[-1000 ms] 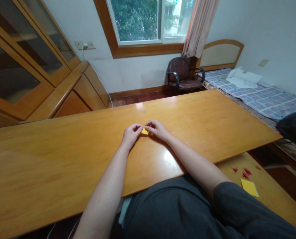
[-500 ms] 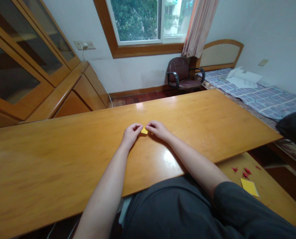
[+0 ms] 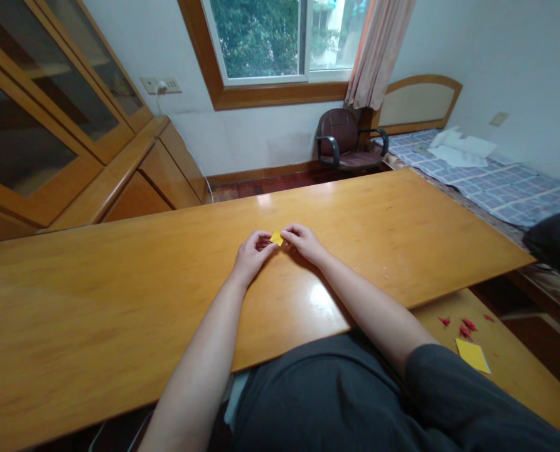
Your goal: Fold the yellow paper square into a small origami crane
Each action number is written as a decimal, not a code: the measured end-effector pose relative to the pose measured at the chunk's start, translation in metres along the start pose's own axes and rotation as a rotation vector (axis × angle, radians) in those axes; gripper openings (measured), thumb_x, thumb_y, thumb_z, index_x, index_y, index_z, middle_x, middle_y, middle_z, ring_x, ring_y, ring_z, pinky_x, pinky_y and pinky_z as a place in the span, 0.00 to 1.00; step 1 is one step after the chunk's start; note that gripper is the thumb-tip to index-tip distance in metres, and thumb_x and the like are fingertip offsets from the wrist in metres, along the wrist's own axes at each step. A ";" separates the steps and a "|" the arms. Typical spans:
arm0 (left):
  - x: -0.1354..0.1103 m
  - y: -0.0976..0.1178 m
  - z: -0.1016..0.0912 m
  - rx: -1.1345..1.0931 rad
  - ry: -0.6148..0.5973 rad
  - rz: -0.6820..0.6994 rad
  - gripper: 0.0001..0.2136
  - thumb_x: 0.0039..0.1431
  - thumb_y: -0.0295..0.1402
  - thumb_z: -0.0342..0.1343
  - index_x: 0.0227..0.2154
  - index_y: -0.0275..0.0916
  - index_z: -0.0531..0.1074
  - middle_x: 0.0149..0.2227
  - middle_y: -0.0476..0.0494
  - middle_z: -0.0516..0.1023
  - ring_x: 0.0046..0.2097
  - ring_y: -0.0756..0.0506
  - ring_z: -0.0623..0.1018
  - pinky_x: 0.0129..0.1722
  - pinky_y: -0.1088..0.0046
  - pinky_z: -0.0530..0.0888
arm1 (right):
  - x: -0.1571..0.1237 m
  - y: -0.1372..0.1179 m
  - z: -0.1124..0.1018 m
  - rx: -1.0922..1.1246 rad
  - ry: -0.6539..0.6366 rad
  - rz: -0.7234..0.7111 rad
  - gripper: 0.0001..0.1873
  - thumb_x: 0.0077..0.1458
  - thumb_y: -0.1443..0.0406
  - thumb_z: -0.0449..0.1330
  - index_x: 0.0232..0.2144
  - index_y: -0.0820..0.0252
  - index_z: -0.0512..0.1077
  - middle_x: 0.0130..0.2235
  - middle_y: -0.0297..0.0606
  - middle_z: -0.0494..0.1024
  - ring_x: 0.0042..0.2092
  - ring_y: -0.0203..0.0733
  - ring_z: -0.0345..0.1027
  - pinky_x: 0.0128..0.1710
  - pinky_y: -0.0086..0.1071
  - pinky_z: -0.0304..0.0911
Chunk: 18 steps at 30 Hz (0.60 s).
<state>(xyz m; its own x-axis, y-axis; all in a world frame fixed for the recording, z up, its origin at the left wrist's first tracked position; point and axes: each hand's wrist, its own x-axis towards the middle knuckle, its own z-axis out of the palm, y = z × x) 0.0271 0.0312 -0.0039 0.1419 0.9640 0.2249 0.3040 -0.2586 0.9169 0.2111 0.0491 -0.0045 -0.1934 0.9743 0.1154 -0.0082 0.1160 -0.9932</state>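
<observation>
A small folded piece of yellow paper (image 3: 276,238) is held just above the wooden table (image 3: 120,295), near its middle. My left hand (image 3: 252,253) pinches its left side with thumb and fingers closed. My right hand (image 3: 304,242) pinches its right side, fingers curled. Both forearms reach over the table's near edge toward it.
A lower wooden surface at the right carries a yellow paper square (image 3: 471,355) and several small red paper pieces (image 3: 463,326). Beyond the table stand a dark armchair (image 3: 348,141), a bed (image 3: 487,176) and wooden cabinets (image 3: 63,125) on the left.
Both hands have lifted the yellow paper slightly off the table and shifted their pinch; earlier the paper lay flat under my fingertips.
</observation>
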 end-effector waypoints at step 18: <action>0.000 0.002 -0.002 0.040 -0.108 -0.054 0.17 0.54 0.47 0.59 0.35 0.37 0.78 0.32 0.45 0.81 0.35 0.46 0.77 0.37 0.73 0.72 | -0.004 -0.006 0.003 -0.076 -0.044 -0.010 0.16 0.52 0.54 0.60 0.30 0.62 0.70 0.25 0.31 0.72 0.25 0.32 0.63 0.26 0.26 0.59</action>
<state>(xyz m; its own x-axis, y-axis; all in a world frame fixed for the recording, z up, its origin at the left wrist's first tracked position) 0.0261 0.0305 -0.0012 0.2244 0.9648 0.1368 0.3513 -0.2111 0.9122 0.2086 0.0443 0.0010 -0.2364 0.9639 0.1225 0.0642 0.1413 -0.9879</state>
